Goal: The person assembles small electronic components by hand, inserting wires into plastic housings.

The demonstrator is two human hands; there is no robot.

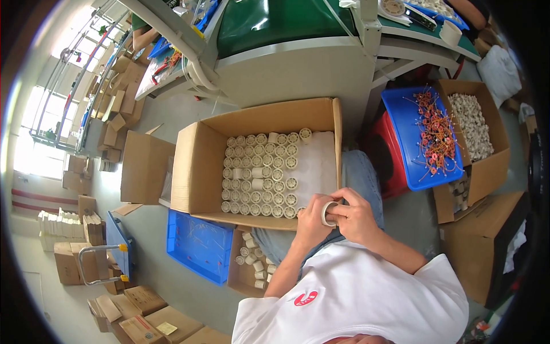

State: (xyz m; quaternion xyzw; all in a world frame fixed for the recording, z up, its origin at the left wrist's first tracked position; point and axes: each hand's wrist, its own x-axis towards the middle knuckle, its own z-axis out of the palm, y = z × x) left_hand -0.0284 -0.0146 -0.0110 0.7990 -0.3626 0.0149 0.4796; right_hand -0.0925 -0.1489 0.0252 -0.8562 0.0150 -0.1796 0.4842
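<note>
We hold one pale spool pinched between left hand and right hand, just over the cardboard box's near right corner. Risk in our judgement: a slipped pinch drops it, disturbing the packed rows of spools.

Single head cam, fisheye, looks steeply down from above the wearer's chest. Hands sit low-centre, close to lens. Open cardboard box of white spools just beyond them, mid-frame. Green-topped bench further out at top edge. Edges bend hard twd rim; no 2nd view, so no overlap.
</note>
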